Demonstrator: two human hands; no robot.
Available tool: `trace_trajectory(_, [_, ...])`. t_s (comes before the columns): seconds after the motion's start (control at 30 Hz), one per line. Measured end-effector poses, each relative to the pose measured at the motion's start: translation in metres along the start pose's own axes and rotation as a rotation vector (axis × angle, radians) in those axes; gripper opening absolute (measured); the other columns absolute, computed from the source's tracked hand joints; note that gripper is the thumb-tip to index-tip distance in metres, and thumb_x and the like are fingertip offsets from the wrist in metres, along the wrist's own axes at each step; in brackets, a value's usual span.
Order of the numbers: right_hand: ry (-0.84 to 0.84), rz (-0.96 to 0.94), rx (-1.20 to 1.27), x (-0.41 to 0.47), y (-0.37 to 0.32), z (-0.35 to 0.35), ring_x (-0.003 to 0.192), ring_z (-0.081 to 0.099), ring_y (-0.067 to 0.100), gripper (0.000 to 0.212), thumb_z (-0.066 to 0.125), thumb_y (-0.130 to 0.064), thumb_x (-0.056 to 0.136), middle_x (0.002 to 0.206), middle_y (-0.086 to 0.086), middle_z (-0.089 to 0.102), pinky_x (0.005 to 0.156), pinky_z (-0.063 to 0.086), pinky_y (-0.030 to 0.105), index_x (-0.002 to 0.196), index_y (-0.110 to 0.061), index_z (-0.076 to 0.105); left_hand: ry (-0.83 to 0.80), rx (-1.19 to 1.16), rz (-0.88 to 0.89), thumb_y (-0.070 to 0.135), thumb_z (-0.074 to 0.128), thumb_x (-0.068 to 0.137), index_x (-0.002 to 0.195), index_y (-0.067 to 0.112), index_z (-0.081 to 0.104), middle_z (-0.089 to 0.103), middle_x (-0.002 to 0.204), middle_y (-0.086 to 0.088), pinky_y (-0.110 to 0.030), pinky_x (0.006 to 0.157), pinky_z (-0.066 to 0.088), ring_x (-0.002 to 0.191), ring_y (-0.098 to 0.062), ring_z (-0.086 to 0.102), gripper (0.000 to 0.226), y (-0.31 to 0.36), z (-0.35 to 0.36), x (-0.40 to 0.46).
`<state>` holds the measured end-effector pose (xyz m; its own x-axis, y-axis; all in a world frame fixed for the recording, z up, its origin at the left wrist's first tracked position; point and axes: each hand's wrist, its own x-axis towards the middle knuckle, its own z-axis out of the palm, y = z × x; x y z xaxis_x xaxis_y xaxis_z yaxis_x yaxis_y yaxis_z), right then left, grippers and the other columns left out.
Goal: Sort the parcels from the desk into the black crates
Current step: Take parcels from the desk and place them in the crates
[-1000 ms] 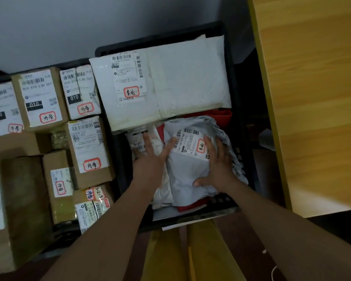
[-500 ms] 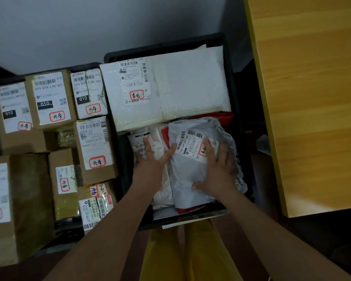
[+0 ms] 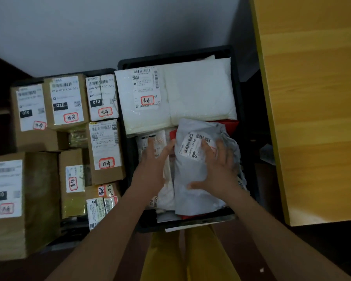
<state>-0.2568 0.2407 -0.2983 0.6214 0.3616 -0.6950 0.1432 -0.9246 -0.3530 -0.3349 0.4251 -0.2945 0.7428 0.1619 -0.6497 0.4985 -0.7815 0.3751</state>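
A pale wall (image 3: 109, 31) runs along the top, and below it two black crates sit side by side on a dark floor, with the edge of the wooden desk (image 3: 312, 110) at your right. The right-hand crate (image 3: 236, 57) holds soft mailers: a large white padded one (image 3: 199, 92) across its far half and, nearer you, a grey poly-bag parcel (image 3: 193, 179) lying label-up over something red. Your right hand (image 3: 219, 169) lies spread on that grey parcel, fingers straight, covering part of its barcode label — pressing, not gripping. Your left hand (image 3: 152, 161) rests flat beside it on a white mailer with orange print (image 3: 160, 141), thumb touching the grey bag's edge. The left-hand crate (image 3: 69, 73) is packed with cardboard boxes (image 3: 107, 151), each carrying a shipping label with a red-ringed handwritten mark.
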Motion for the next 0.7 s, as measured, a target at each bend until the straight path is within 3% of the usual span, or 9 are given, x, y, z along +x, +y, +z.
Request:
trace_trajectory(0.07, [0.131, -0.086, 0.002, -0.001, -0.012, -0.013, 0.147, -0.019, 0.03, 0.12, 0.072, -0.072, 0.067, 0.157, -0.004, -0.025, 0.118, 0.008, 0.061, 0.153, -0.044, -0.007, 0.164, -0.055, 0.051, 0.003, 0.069, 0.086, 0.153, 0.043, 0.009, -0.004, 0.163, -0.008, -0.036, 0.091, 0.053, 0.145, -0.031, 0.026, 0.098, 0.002, -0.011, 0.0])
trace_trajectory(0.13, [0.282, -0.178, 0.009, 0.01, -0.024, -0.028, 0.148, -0.013, 0.031, 0.107, 0.07, -0.065, 0.076, 0.161, 0.0, -0.016, 0.119, 0.009, 0.059, 0.154, -0.043, 0.002, 0.355, -0.054, 0.113, 0.003, 0.066, 0.088, 0.153, 0.027, 0.027, 0.015, 0.159, -0.012, -0.041, 0.096, 0.051, 0.139, -0.031, 0.036, 0.08, 0.002, -0.023, 0.007])
trace_trajectory(0.23, [0.357, -0.229, -0.086, 0.047, -0.038, -0.052, 0.148, -0.017, 0.037, 0.1, 0.067, -0.056, 0.084, 0.161, 0.0, -0.023, 0.117, 0.008, 0.064, 0.153, -0.048, -0.004, 0.545, 0.0, 0.13, 0.003, 0.066, 0.088, 0.152, 0.021, 0.032, 0.021, 0.158, -0.014, -0.05, 0.105, 0.044, 0.142, -0.034, 0.029, 0.074, 0.001, -0.048, 0.032])
trace_trajectory(0.3, [0.34, -0.219, -0.165, 0.076, -0.045, -0.069, 0.146, -0.024, 0.041, 0.107, 0.068, -0.06, 0.081, 0.159, 0.001, -0.032, 0.115, 0.003, 0.067, 0.15, -0.051, -0.012, 0.524, 0.072, 0.077, 0.011, 0.066, 0.091, 0.155, 0.031, 0.02, 0.006, 0.164, -0.009, -0.054, 0.114, 0.032, 0.148, -0.037, 0.013, 0.082, -0.001, -0.066, 0.054])
trace_trajectory(0.43, [0.218, -0.191, -0.302, 0.117, -0.054, -0.089, 0.14, -0.034, 0.045, 0.128, 0.078, -0.063, 0.068, 0.152, 0.002, -0.044, 0.113, -0.003, 0.071, 0.145, -0.054, -0.024, 0.302, 0.138, -0.002, 0.02, 0.071, 0.088, 0.153, 0.047, -0.001, -0.022, 0.162, 0.001, -0.061, 0.118, 0.01, 0.146, -0.046, -0.014, 0.101, -0.002, -0.089, 0.099])
trace_trajectory(0.57, [0.172, -0.143, -0.337, 0.137, -0.054, -0.078, 0.137, -0.038, 0.046, 0.139, 0.083, -0.061, 0.061, 0.15, 0.003, -0.046, 0.11, -0.009, 0.073, 0.142, -0.055, -0.029, 0.237, 0.198, -0.092, 0.014, 0.069, 0.089, 0.149, 0.053, -0.011, -0.023, 0.162, 0.001, -0.062, 0.116, 0.0, 0.143, -0.049, -0.022, 0.108, 0.004, -0.082, 0.126])
trace_trajectory(0.7, [0.158, -0.13, -0.31, 0.149, -0.052, -0.078, 0.136, -0.041, 0.044, 0.144, 0.087, -0.06, 0.054, 0.15, 0.0, -0.047, 0.109, -0.013, 0.072, 0.141, -0.058, -0.027, 0.248, 0.282, -0.115, 0.012, 0.063, 0.094, 0.147, 0.052, -0.019, -0.018, 0.163, -0.001, -0.059, 0.117, 0.004, 0.143, -0.051, -0.02, 0.105, 0.005, -0.078, 0.139])
